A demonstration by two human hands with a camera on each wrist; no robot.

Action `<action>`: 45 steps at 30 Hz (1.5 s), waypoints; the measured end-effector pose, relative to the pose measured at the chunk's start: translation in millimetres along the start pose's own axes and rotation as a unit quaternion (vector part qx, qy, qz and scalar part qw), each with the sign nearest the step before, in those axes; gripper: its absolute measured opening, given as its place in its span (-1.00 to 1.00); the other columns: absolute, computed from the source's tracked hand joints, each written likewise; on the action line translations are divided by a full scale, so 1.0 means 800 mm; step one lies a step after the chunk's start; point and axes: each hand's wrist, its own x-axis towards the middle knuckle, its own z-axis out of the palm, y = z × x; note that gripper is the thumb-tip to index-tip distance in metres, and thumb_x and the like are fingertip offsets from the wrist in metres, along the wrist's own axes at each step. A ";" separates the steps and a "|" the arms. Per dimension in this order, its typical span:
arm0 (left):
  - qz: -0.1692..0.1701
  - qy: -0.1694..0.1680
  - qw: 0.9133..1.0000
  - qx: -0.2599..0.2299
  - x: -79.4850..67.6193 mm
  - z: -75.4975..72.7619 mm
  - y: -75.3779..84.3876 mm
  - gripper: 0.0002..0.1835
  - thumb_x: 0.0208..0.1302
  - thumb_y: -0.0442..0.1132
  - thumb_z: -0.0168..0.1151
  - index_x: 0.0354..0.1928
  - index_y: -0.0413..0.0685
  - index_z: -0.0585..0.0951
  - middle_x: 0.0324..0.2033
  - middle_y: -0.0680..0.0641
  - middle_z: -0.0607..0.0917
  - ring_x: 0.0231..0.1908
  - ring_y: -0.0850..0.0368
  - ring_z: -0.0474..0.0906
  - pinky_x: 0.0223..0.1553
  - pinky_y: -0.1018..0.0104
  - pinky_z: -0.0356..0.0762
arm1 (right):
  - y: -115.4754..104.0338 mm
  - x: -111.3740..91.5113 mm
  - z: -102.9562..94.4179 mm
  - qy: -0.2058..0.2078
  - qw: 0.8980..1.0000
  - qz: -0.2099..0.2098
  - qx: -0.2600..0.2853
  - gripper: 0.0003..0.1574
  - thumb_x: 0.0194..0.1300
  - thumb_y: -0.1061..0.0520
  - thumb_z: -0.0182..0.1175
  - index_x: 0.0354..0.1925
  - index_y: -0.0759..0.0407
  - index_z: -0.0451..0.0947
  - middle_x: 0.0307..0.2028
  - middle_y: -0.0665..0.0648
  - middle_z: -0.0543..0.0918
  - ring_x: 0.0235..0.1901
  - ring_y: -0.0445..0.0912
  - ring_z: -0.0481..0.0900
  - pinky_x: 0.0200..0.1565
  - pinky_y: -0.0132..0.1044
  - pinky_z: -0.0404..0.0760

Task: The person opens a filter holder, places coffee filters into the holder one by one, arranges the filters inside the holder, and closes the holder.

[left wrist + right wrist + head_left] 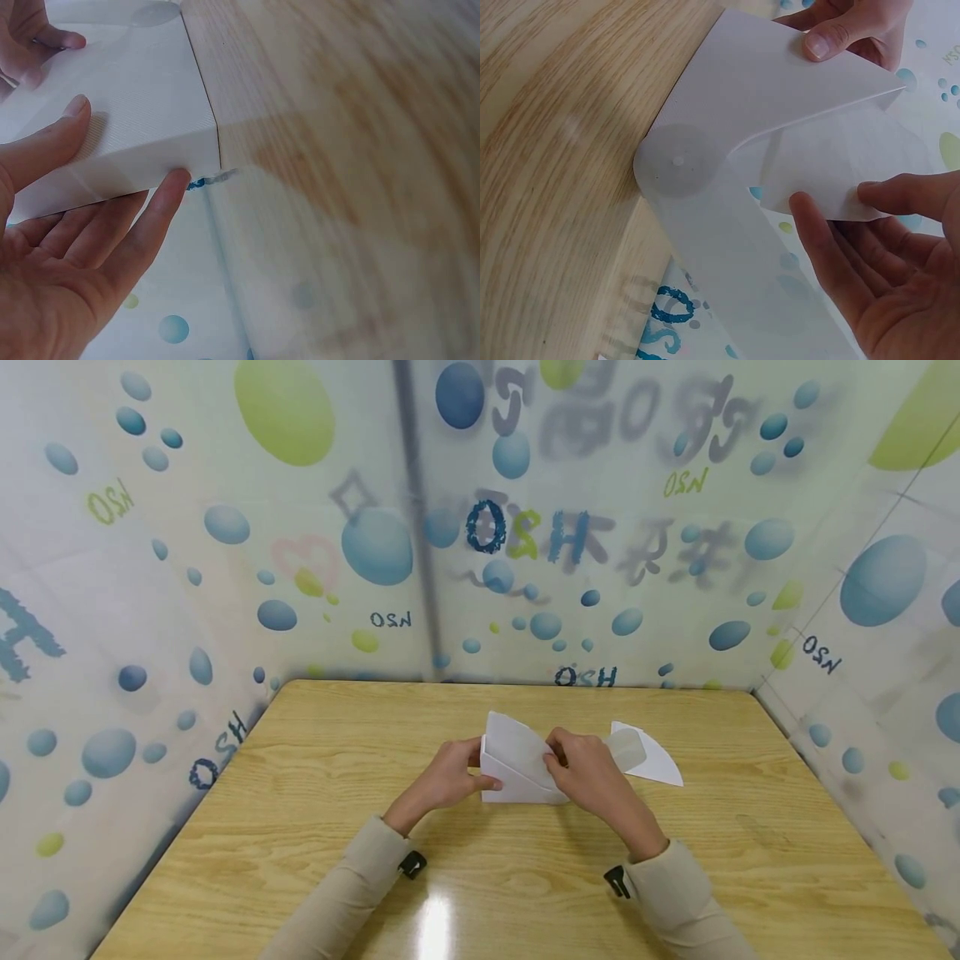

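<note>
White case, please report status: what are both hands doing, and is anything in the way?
Left hand holds white case. Right hand pinches thin sheet by its edge. White piece off to the right; nothing visible blocks hands.

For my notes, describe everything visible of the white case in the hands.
The white case is flat-sided and looks like thin card or plastic, finely textured, with a side wall and a sloping edge. A greyish disc sits at one corner, where a translucent strip extends. The left hand grips one end; the right hand pinches a thin pale sheet along the slope. Contact with the wooden table is unclear.
</note>
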 end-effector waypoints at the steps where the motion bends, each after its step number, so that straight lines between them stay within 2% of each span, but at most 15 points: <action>1: 0.001 0.000 1.000 0.000 0.000 0.000 0.000 -0.46 0.21 -0.32 0.52 0.25 -0.10 0.60 0.03 -0.09 0.78 0.01 -0.02 0.77 0.05 0.11 0.74 | 0.000 0.000 0.000 0.000 1.000 0.000 0.001 -0.95 0.37 0.25 0.31 -0.28 0.21 0.63 -0.53 0.01 0.64 -0.57 -0.24 0.44 -0.49 -0.40 0.46; 7: 0.001 0.000 1.000 -0.005 0.000 0.000 -0.001 -0.45 0.21 -0.33 0.52 0.25 -0.10 0.60 0.04 -0.09 0.78 0.01 -0.02 0.77 0.05 0.11 0.74 | -0.001 -0.001 0.000 -0.004 1.000 0.006 0.003 -0.95 0.37 0.25 0.30 -0.29 0.22 0.64 -0.53 0.00 0.63 -0.57 -0.23 0.43 -0.49 -0.40 0.44; 21: 0.002 0.000 1.000 -0.008 -0.001 0.000 0.001 -0.45 0.21 -0.33 0.52 0.25 -0.11 0.60 0.05 -0.11 0.78 0.04 -0.04 0.77 0.07 0.09 0.73 | -0.002 0.002 0.003 -0.008 1.000 0.024 0.000 -0.94 0.33 0.25 0.33 -0.33 0.19 0.67 -0.45 0.05 0.73 -0.47 -0.22 0.57 -0.39 -0.34 0.59; 35: -0.001 0.000 1.000 -0.007 0.000 -0.001 0.004 -0.46 0.20 -0.33 0.53 0.24 -0.12 0.61 0.04 -0.11 0.78 0.02 -0.04 0.77 0.07 0.08 0.73 | -0.001 0.002 0.006 -0.005 1.000 0.022 -0.009 -0.94 0.31 0.27 0.34 -0.34 0.20 0.67 -0.51 0.03 0.67 -0.55 -0.20 0.45 -0.47 -0.37 0.46; 45: 0.003 0.000 1.000 -0.011 -0.001 0.000 0.000 -0.47 0.21 -0.32 0.52 0.24 -0.10 0.61 0.04 -0.11 0.78 0.03 -0.02 0.77 0.06 0.11 0.73 | -0.003 0.002 0.007 -0.011 0.999 0.035 -0.019 -0.93 0.29 0.26 0.35 -0.37 0.19 0.69 -0.47 0.05 0.70 -0.50 -0.21 0.52 -0.42 -0.33 0.56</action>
